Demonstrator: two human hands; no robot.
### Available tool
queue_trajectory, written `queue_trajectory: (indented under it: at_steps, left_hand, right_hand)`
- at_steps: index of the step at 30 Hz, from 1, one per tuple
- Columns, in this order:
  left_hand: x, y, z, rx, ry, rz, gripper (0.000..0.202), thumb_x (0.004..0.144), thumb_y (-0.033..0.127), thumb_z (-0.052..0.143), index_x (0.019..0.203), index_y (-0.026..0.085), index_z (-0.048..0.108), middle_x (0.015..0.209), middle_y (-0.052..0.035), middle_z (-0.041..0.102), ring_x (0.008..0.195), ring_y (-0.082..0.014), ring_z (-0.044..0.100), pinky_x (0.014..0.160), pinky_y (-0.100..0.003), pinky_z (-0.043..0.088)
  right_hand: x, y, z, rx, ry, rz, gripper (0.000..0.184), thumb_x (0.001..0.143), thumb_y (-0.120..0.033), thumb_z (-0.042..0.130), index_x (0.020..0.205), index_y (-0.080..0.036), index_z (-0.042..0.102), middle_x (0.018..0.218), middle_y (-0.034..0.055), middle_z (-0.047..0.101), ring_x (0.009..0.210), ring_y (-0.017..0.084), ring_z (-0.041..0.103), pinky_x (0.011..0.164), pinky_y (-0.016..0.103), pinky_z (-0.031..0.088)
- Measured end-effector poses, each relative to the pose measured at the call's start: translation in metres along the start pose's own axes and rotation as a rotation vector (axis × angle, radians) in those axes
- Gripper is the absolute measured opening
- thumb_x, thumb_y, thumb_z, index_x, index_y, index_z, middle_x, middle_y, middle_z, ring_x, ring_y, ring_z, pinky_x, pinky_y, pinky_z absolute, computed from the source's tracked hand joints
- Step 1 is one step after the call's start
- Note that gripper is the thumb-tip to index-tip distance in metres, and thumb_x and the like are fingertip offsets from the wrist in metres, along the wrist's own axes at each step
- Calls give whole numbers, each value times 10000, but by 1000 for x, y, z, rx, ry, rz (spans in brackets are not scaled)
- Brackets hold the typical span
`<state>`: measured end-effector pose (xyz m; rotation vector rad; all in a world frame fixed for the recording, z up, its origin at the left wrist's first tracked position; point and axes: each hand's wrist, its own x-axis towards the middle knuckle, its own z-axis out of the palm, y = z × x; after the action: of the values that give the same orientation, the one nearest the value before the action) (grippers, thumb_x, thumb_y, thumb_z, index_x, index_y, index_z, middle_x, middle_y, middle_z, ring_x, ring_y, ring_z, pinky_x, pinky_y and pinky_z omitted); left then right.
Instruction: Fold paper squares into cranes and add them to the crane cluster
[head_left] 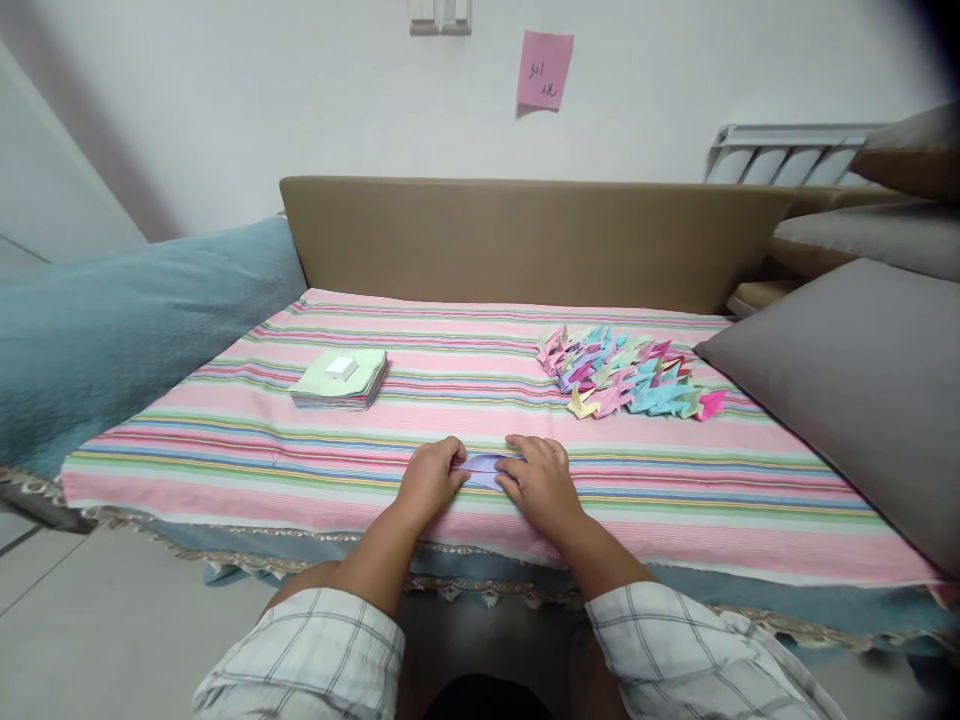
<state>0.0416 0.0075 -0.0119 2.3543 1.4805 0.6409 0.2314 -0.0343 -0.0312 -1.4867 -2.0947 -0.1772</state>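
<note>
A small piece of lilac paper, partly folded, lies between my two hands near the front of the striped cloth. My left hand pinches its left end between thumb and fingers. My right hand grips the right end, with the thumb and index finger at the paper. Parts of both ends are hidden under the fingers. Beyond my right hand, several folded paper cranes in pink, blue, green, yellow and purple sit in a cluster. Up and to the left stands a stack of square paper, green on top.
A small white block rests on the paper stack. Pink striped cloth covers the seat. A grey cushion bounds the right side, a blue covered armrest the left. The brown backrest stands behind.
</note>
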Motion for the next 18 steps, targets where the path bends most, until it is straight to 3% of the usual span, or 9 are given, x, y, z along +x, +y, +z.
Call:
queue_trajectory:
  at_steps: [6, 11, 18]
  left_hand:
    - [-1, 0, 1, -7, -22, 127, 402, 722, 123, 612, 1095, 273, 626, 972, -10, 677, 912, -178, 583, 858, -323, 385]
    - [-1, -4, 4, 27, -46, 159, 370, 749, 147, 600, 1082, 304, 645, 967, -14, 678, 935, -185, 583, 869, -345, 378]
    - [-1, -5, 4, 70, -39, 187, 305, 789, 182, 579, 1043, 325, 669, 895, -18, 663, 884, -178, 583, 839, -343, 373]
  right_hand:
    - [1, -5, -4, 4, -20, 18, 154, 812, -283, 608, 961, -251, 621, 1124, 54, 605, 1045, 223, 489, 968, 423, 234]
    - [2, -7, -6, 2, -23, 25, 294, 812, -269, 602, 1104, -257, 570, 1039, 53, 618, 993, 217, 501, 975, 419, 219]
    - [1, -3, -4, -16, -50, 36, 171, 804, -308, 622, 969, -280, 654, 1005, 31, 611, 960, 205, 498, 970, 422, 205]
